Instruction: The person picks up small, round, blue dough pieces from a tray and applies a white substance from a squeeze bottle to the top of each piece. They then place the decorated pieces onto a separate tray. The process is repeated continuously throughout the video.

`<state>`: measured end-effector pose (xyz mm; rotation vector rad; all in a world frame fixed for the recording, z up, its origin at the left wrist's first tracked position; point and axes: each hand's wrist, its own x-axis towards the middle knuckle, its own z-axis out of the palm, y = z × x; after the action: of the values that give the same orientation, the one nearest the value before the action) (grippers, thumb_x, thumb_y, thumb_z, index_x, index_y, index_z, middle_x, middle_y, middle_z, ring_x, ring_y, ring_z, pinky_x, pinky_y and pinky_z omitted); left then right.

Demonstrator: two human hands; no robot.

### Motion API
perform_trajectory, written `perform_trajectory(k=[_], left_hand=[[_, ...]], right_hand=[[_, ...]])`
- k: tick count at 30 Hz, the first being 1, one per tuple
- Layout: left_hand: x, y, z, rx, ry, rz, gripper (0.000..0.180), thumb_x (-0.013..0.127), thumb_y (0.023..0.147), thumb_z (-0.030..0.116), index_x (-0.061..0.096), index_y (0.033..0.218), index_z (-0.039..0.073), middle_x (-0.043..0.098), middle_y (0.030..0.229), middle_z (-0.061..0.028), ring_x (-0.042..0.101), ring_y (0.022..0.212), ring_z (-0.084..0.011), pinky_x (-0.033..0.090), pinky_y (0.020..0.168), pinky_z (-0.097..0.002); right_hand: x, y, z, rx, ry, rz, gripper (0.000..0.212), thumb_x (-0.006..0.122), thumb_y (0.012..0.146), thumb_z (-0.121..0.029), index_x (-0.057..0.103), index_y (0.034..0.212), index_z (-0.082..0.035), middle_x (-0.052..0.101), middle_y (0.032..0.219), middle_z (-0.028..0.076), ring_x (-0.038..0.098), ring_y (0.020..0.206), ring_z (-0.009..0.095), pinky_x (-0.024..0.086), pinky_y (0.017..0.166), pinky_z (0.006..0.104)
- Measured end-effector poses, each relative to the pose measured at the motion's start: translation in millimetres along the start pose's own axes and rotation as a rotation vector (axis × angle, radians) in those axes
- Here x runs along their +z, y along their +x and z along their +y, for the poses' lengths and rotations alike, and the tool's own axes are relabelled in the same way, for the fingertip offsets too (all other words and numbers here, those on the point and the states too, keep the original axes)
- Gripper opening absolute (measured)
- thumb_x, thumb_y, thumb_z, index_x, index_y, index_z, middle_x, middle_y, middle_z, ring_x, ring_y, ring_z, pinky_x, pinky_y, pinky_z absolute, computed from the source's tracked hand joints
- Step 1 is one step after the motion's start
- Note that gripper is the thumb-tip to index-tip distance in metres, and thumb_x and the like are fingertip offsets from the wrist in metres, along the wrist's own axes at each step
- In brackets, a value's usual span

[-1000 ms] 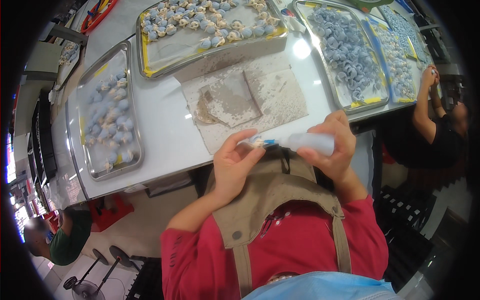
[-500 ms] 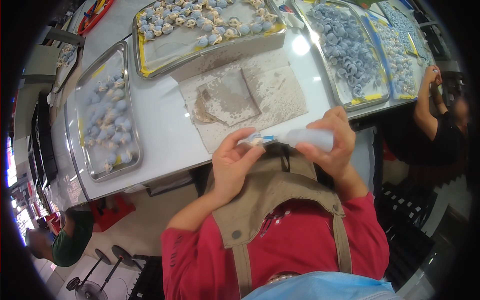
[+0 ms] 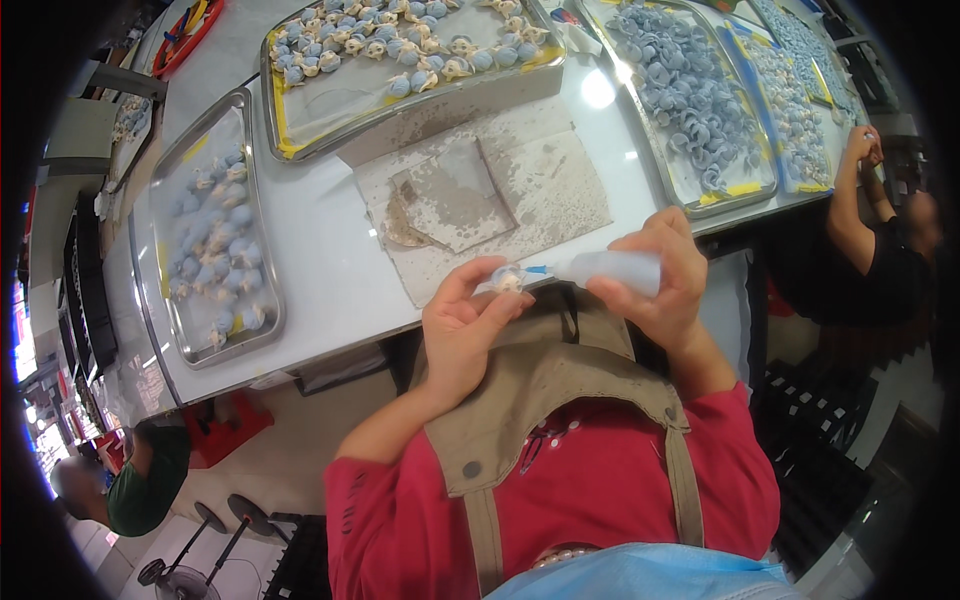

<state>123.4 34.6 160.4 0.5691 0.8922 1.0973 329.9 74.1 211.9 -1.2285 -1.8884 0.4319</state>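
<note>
Between the thumb and fingers of my left hand (image 3: pixel 463 318) is a small cream and blue-grey figurine head (image 3: pixel 509 280). My right hand (image 3: pixel 668 275) is wrapped round a translucent squeeze bottle (image 3: pixel 618 271), held on its side. The bottle's thin blue nozzle tip (image 3: pixel 538 269) points left at the figurine head, very close to it; whether they touch I cannot tell. Both hands are just off the table's front edge. Beyond them lies a stained, flattened piece of cardboard (image 3: pixel 570 180) on the white table (image 3: pixel 320 220).
Metal trays hold similar small pieces: one tray (image 3: pixel 277 300) at the left, another (image 3: pixel 410 112) at the back. A tray (image 3: pixel 716 208) of loose blue-grey shell-like parts stands at the right, beside a tray of small pale parts (image 3: pixel 795 130). Co-workers sit at far right (image 3: pixel 870 250) and lower left (image 3: pixel 150 480).
The figurine head has turned slightly in my left fingers, showing more of its pale side. The bottle has shifted a little left with my right hand.
</note>
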Motion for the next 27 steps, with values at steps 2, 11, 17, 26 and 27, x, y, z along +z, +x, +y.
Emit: perform_trajectory(k=[2, 11, 17, 26, 27], left_hand=[[-1, 0, -1, 0.012, 0.01, -0.002, 0.037, 0.06, 0.082, 0.002, 0.047, 0.116, 0.0, 0.056, 0.108, -0.0111, 0.061, 0.087, -0.0172, 0.048, 0.074, -0.0238], [-7, 2, 2, -0.006, -0.071, 0.038, 0.037, 0.059, 0.082, 0.001, 0.046, 0.117, 0.001, 0.053, 0.117, -0.0137, 0.06, 0.089, -0.0177, 0.049, 0.075, -0.0247], [-9, 2, 2, 0.321, 0.06, -0.058, 0.039, 0.058, 0.08, -0.005, 0.046, 0.117, 0.0, 0.049, 0.122, -0.0177, 0.059, 0.093, -0.0203, 0.049, 0.077, -0.0264], [-3, 9, 5, 0.199, 0.042, -0.057, 0.039, 0.058, 0.079, -0.007, 0.047, 0.116, 0.0, 0.051, 0.12, -0.0175, 0.059, 0.092, -0.0199, 0.049, 0.079, -0.0276], [-2, 10, 3, 0.174, 0.041, -0.076, 0.037, 0.057, 0.081, -0.006, 0.047, 0.116, -0.001, 0.051, 0.12, -0.0159, 0.059, 0.093, -0.0191, 0.048, 0.08, -0.0273]], right_hand=[[0, 0, 1, 0.004, 0.015, 0.004, 0.031, 0.082, 0.056, -0.017, 0.061, 0.074, -0.005, 0.053, 0.065, 0.004, 0.045, 0.063, 0.019, 0.038, 0.055, 0.0285], [31, 4, 26, 0.325, 0.313, 0.15, 0.021, 0.072, 0.071, -0.012, 0.059, 0.083, -0.001, 0.054, 0.073, 0.008, 0.053, 0.073, 0.02, 0.042, 0.064, 0.0273], [63, 28, 57, 0.374, 0.148, 0.099, 0.022, 0.063, 0.079, -0.021, 0.061, 0.086, -0.001, 0.059, 0.079, 0.014, 0.056, 0.076, 0.025, 0.043, 0.069, 0.0323], [-12, 27, 110, 0.031, -0.419, 0.194, 0.01, 0.06, 0.077, -0.006, 0.062, 0.086, -0.004, 0.062, 0.082, 0.01, 0.055, 0.078, 0.029, 0.043, 0.07, 0.037], [-24, 27, 117, 0.034, -0.456, 0.159, 0.011, 0.06, 0.076, -0.003, 0.062, 0.087, -0.004, 0.061, 0.081, 0.01, 0.055, 0.078, 0.03, 0.044, 0.069, 0.0376]])
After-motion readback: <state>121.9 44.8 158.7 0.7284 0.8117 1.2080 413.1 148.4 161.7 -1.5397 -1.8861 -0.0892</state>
